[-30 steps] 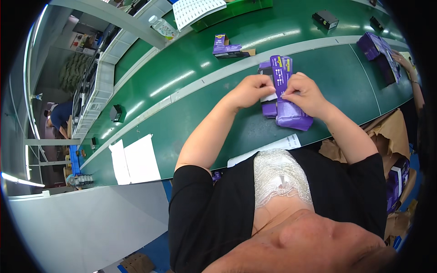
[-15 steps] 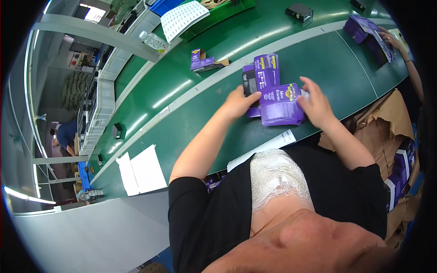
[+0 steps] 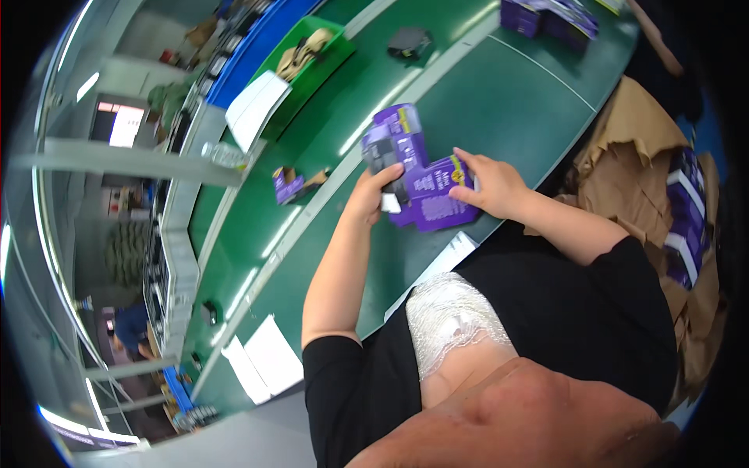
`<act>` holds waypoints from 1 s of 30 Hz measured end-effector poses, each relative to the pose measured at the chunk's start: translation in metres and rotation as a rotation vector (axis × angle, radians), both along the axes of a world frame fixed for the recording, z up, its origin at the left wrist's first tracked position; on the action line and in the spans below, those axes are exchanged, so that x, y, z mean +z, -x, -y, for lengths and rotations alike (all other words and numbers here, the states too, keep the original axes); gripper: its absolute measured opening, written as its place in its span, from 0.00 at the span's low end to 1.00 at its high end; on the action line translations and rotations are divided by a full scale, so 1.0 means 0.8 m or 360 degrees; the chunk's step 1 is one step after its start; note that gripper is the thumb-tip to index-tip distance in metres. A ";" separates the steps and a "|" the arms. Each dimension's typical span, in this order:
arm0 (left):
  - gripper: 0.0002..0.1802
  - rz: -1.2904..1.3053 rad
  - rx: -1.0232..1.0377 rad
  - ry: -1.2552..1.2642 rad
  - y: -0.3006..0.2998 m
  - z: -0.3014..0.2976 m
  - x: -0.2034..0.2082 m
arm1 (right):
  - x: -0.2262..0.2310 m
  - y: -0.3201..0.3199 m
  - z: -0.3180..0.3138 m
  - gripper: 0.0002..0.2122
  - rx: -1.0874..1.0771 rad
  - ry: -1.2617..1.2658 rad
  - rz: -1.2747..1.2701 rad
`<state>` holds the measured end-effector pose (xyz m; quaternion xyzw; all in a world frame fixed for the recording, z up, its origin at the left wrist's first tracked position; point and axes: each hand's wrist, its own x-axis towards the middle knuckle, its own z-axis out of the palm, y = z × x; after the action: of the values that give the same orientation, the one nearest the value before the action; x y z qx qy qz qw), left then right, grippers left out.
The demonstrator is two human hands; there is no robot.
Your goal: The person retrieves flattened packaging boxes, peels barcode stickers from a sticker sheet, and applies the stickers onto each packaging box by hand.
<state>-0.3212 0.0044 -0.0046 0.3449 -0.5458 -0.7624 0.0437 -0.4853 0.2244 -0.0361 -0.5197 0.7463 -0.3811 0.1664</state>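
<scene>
A partly unfolded purple carton (image 3: 434, 191) with yellow and white print is held between my hands, over the green bench. My left hand (image 3: 365, 196) is closed on its left side, the thumb lying on top near a dark grey or black piece (image 3: 381, 156) on the carton. A small white piece (image 3: 391, 203) shows just below that thumb; whether it is part of the carton I cannot tell. My right hand (image 3: 493, 187) pinches the carton's right edge between thumb and fingers.
An open purple carton (image 3: 290, 187) lies beyond my left hand. Farther off are a dark box (image 3: 409, 43), a green bin (image 3: 331, 58) and a clear bottle (image 3: 222, 154). More purple cartons (image 3: 550, 19) lie far right, beside another person's arm (image 3: 657, 39). White papers (image 3: 265, 360) lie at left.
The whole view has swung round, shifting the bench scene. My right hand, earlier with fingers spread at the carton's edge, has closed on it. The carton is tilted differently.
</scene>
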 end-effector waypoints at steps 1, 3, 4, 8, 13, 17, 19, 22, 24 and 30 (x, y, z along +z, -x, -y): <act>0.26 -0.0074 0.0044 0.0004 -0.005 0.003 -0.007 | 0.013 0.002 -0.009 0.39 -0.0074 -0.0003 0.0012; 0.25 -0.0180 0.0216 -0.0158 -0.021 0.019 -0.030 | 0.047 0.008 -0.029 0.41 0.0154 -0.0632 0.0036; 0.25 -0.0212 0.0292 -0.0257 -0.033 0.029 -0.041 | 0.026 0.013 -0.046 0.33 0.0204 -0.0433 -0.0130; 0.24 -0.0392 0.0425 -0.0268 -0.059 0.044 -0.043 | -0.029 0.077 -0.124 0.16 0.0826 -0.0692 0.0829; 0.29 -0.0365 0.0423 -0.0214 -0.080 0.065 -0.051 | -0.144 0.146 -0.147 0.06 0.0055 -0.1614 0.1506; 0.25 -0.0255 0.0590 -0.0138 -0.110 0.077 -0.049 | -0.297 0.159 -0.059 0.09 -0.0614 -0.0156 0.2140; 0.25 -0.0090 0.0450 -0.0124 -0.120 0.094 -0.042 | -0.317 0.157 -0.068 0.10 -0.0700 -0.0232 0.1717; 0.29 0.0199 0.0304 -0.0087 -0.144 0.116 -0.019 | -0.343 0.167 -0.073 0.12 -0.0677 -0.0307 0.1134; 0.33 0.0276 0.0057 -0.0108 -0.121 0.119 0.007 | -0.354 0.176 -0.090 0.14 -0.0666 -0.0396 0.0797; 0.34 0.0311 -0.0541 -0.0113 -0.055 0.139 -0.009 | -0.317 0.171 -0.158 0.20 -0.0083 -0.0785 -0.0086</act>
<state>-0.2772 -0.1065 -0.0118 0.3215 -0.5705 -0.7405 -0.1510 -0.6221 0.3507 -0.2897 -0.4541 0.8340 -0.1775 0.2584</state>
